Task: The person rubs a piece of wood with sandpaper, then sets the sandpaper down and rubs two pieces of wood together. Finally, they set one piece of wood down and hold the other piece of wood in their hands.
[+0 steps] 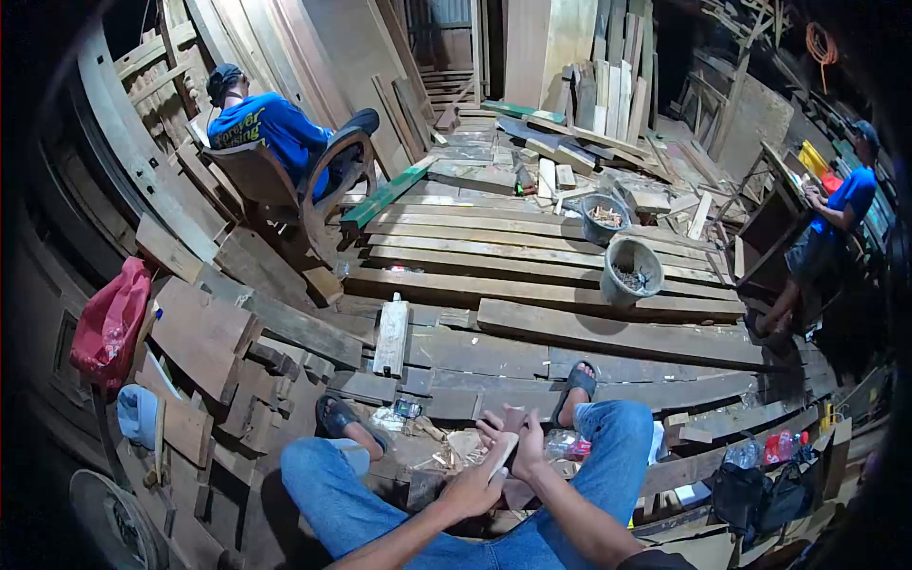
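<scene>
Between my knees, both hands are close together. My right hand (528,448) is wrapped round a short brown piece of wood (514,419), which stands up past the fingers. My left hand (475,486) is closed on a pale, narrow flat piece (501,454) that lies against the brown wood; I cannot tell what the pale piece is made of. Below the hands, wood shavings (458,446) are scattered on the floor between my sandalled feet.
Thick planks (608,332) lie across the floor ahead. Two buckets (614,281) stand on them. A person in blue sits in a chair (252,180) at left; another stands at a bench (769,223) at right. A black bag (746,499) and bottles (784,446) lie right.
</scene>
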Available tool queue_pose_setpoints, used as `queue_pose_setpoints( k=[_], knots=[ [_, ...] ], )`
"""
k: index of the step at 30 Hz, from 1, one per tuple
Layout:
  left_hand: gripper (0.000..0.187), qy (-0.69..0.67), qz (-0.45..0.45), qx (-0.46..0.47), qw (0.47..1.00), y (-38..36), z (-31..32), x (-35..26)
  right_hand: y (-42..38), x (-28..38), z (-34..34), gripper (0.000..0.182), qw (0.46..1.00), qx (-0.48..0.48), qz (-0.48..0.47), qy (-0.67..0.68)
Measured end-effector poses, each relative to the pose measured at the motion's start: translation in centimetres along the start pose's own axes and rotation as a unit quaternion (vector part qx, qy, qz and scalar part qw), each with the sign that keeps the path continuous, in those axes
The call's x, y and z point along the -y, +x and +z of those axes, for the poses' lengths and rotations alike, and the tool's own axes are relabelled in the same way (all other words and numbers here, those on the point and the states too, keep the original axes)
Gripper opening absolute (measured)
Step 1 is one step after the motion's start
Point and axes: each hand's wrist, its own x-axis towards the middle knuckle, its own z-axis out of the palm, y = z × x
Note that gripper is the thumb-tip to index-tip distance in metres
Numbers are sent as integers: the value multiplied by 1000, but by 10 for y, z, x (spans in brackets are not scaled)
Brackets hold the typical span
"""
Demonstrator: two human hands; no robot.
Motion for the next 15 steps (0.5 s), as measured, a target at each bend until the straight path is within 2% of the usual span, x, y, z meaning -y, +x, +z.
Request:
queue_pose_setpoints(
  k=[1, 3, 4, 5, 7, 10, 12, 14, 15],
  knots=[
    [70, -8, -19, 14, 1000, 1, 2, 7, 1, 0, -2, 76, 1000, -10, -21, -19],
    [69, -24, -56, 41, 997, 5, -4, 16, -1, -6, -4, 79, 999, 19, -6, -25],
    [67, -16, -100, 32, 994, 8, -14, 4, -6, -8, 3, 80, 999, 34, 3, -29],
    [67, -8, -163, 71, 984, 10, -25, -9, -10, -12, 11, 81, 999, 15, 20, -36],
    [68, -71, -149, 44, 985, 1, -20, -12, -12, -11, 12, 81, 999, 10, 37, -19],
    [68, -11, 47, -58, 997, 4, 8, 7, -3, -4, 5, 82, 997, -68, -39, -20],
    [68, -61, -87, 7, 994, 13, 8, 14, -2, -11, 1, 83, 995, -70, -51, -43],
    [69, -78, -100, 9, 992, 19, 15, 35, 6, -29, -17, 90, 994, -58, -52, -73],
    [70, -66, -114, 19, 991, 17, 14, 25, 5, -27, -19, 93, 995, -67, -36, -69]
  ],
)
